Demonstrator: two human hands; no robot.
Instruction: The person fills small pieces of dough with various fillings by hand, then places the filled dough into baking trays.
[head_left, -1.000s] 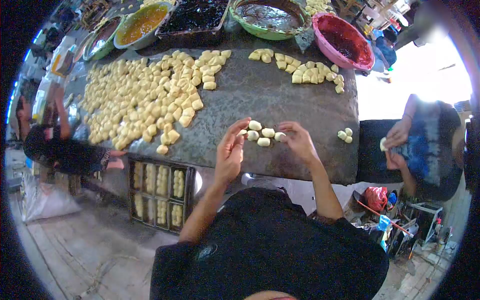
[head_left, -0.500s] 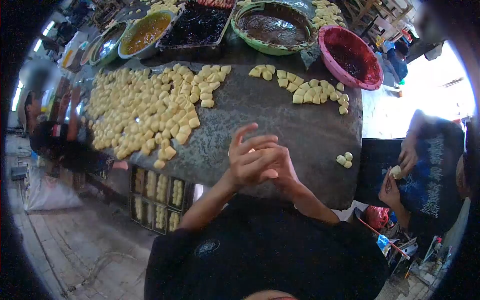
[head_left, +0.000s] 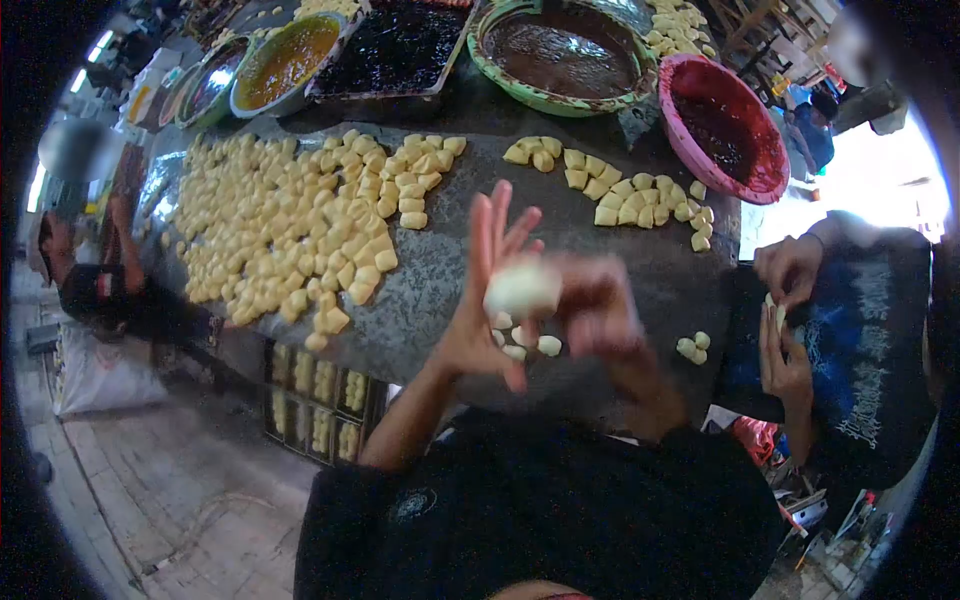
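Note:
A pale, flattened dough piece [head_left: 523, 288] rests against my left hand [head_left: 478, 300], whose fingers point up and spread apart. Close beside it on the right, my right hand [head_left: 600, 305] is smeared by motion, its fingertips near the dough's edge; its grip is unclear. Below and between the hands, several small dough balls [head_left: 549, 346] sit on the dark table [head_left: 450, 270]. A broad spread of cut dough pieces [head_left: 290, 220] covers the table's left part, and a smaller group [head_left: 635, 200] lies beyond my right hand.
Along the far side stand a pink basin [head_left: 725, 130], a green basin [head_left: 560, 60], a dark-filled tray [head_left: 390, 50] and a bowl of orange filling [head_left: 290, 65]. At right, a person's hands [head_left: 785, 340] hold dough near three dough balls [head_left: 693, 348]. Trays [head_left: 320, 400] stand below left.
My hands have separated from their clasp, and the flattened dough now shows between them. Dough balls below them have come into view. The person at right has raised their upper hand.

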